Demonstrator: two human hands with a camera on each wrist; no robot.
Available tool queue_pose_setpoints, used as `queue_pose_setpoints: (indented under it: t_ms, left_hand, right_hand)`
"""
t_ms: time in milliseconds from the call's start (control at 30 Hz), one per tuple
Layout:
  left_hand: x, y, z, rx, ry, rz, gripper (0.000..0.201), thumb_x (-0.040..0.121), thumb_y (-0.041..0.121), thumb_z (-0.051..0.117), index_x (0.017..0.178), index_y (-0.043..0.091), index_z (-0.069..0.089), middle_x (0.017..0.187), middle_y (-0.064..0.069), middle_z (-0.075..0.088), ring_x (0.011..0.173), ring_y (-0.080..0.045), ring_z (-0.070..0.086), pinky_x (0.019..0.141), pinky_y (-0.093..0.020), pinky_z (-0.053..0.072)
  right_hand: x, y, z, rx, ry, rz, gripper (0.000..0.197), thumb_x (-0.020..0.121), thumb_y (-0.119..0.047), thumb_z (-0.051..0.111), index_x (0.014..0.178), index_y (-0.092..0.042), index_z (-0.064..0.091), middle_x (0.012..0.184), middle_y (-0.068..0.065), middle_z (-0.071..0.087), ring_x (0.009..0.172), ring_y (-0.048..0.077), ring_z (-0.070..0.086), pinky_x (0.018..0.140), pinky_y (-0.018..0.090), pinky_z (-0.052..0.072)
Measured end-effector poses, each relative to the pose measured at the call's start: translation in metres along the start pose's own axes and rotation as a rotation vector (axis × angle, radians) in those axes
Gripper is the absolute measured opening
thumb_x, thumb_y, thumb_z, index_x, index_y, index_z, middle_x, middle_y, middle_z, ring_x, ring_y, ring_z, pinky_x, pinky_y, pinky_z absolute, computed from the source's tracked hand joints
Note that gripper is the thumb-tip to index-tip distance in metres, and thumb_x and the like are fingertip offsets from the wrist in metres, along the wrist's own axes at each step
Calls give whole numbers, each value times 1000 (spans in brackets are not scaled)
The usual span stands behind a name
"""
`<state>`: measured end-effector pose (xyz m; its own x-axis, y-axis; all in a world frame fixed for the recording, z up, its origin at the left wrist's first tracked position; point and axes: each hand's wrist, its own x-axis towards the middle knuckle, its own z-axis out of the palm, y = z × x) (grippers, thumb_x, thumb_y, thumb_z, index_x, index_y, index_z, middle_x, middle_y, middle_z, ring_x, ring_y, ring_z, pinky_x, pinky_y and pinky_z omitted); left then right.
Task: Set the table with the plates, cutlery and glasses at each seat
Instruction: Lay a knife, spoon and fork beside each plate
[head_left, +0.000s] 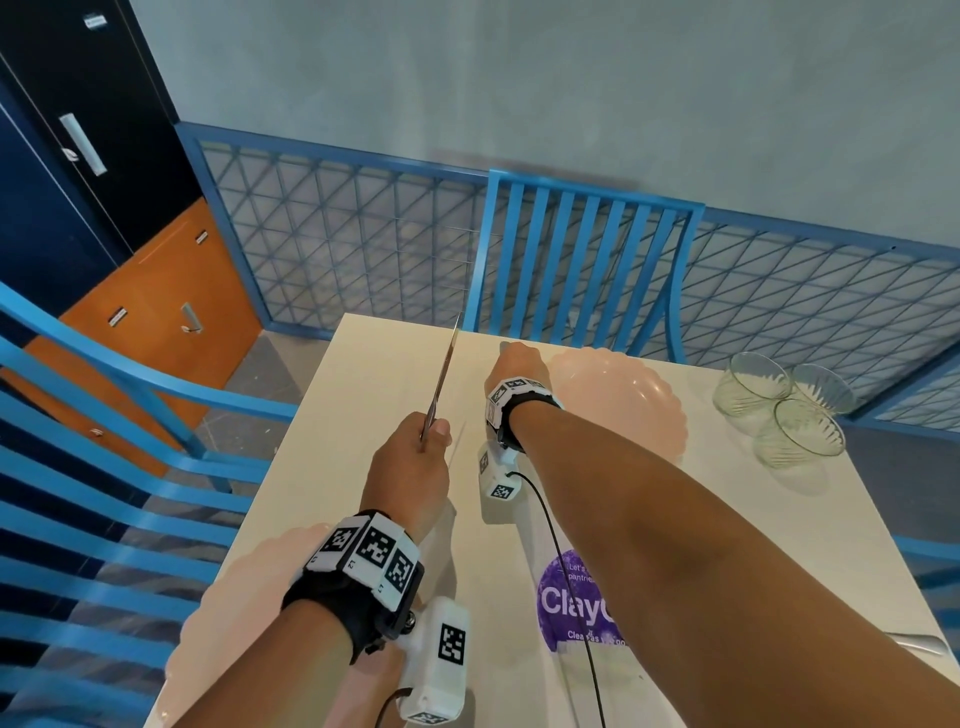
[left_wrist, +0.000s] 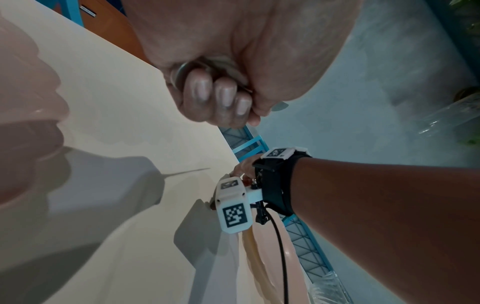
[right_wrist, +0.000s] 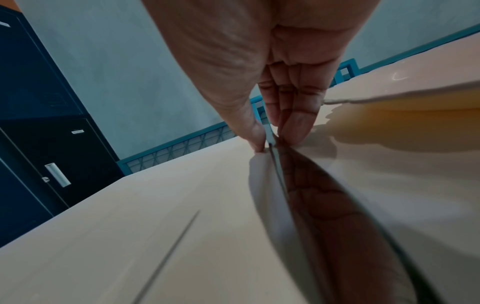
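Observation:
My left hand (head_left: 431, 441) grips a table knife (head_left: 442, 371) by the handle, blade pointing up and away over the cream table (head_left: 374, 395). The left wrist view shows its fingers (left_wrist: 221, 96) curled round the metal handle. My right hand (head_left: 511, 356) reaches to the far table edge, just left of a pink scalloped plate (head_left: 623, 410). There its thumb and fingertips (right_wrist: 293, 125) pinch the end of a flat metal piece of cutlery (right_wrist: 306, 201) lying on the table. A second pink plate (head_left: 234, 587) lies under my left forearm. Three clear glasses (head_left: 779, 410) stand clustered at the far right.
A blue slatted chair (head_left: 582, 260) stands at the far side and another (head_left: 104, 467) at the left. A spoon (head_left: 914, 644) lies at the near right edge. A purple sticker (head_left: 566, 603) marks the table. A blue mesh fence (head_left: 337, 234) runs behind.

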<state>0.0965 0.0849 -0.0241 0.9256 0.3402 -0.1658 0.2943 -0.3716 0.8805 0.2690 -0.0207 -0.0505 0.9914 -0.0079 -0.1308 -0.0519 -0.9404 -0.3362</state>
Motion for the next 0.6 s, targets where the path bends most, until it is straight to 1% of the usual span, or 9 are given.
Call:
queue_pose_setpoints:
  t_ms: [100,200,267,367,433,500,533,567,600]
  left_hand:
    - [0,-5,-2,0,3,-9,30,104,34,41,95,12,58,78,-6,61,74,-25,56,64,-29,41]
    - [-1,-10,-5,8,2,-13,32,104,34,42,97,8,58,88,-12,66,85,-30,61,66,-26,42]
    - [-4,-12,-6,11,7,-20,31,104,32,42,97,7,58,84,-11,65,82,-31,59,65,-26,41]
    - [-12,-11,-14,5,31,-7,28,104,30,42,96,10,59,75,-5,58,73,-25,53,59,-25,40]
    - [-25,-12,-24,-2,46,5,20,105,31,42,100,18,57,72,-3,58,70,-22,55,57,-24,43]
    - [-42,-14,-42,6,66,32,13,105,32,42,102,25,52,69,-2,58,71,-23,59,67,-36,48]
    - [-52,-18,-53,27,69,57,11,105,32,42,100,27,50,67,0,57,70,-22,59,68,-40,48]
    - [-59,-22,-62,55,70,97,11,105,31,43,96,29,49,66,3,56,67,-18,58,66,-40,46]
    - [-75,-26,-77,78,74,128,12,104,30,45,93,30,49,65,7,55,63,-12,55,62,-37,45]
  right_hand:
    - [1,0,0,8,-16,10,21,89,-1,56,107,-8,64,109,11,67,99,29,66,70,29,45]
    - [2,0,1,7,-15,10,24,90,-2,56,112,-8,64,112,11,66,102,30,66,72,30,45]
    - [3,0,2,11,-18,6,26,90,-3,56,114,-7,65,113,11,66,103,30,66,73,30,46]
    - [3,-2,-6,-34,-57,-21,23,93,-7,53,112,-5,66,115,11,67,104,28,64,79,31,51]
    - [4,-2,-21,-20,-28,-4,25,97,-15,52,116,-2,62,120,11,65,103,29,64,78,33,50]
    - [1,4,-47,39,44,41,31,99,-22,53,120,1,57,123,14,63,101,31,64,75,35,49]
    - [-4,9,-63,73,67,65,35,100,-25,52,123,1,54,125,16,62,104,31,64,76,36,50]
    - [-11,20,-79,148,91,95,39,99,-28,52,127,1,53,127,17,62,107,32,63,77,37,51]
    - [-23,31,-94,215,103,117,43,98,-31,54,130,-2,54,128,16,62,110,33,63,80,36,52]
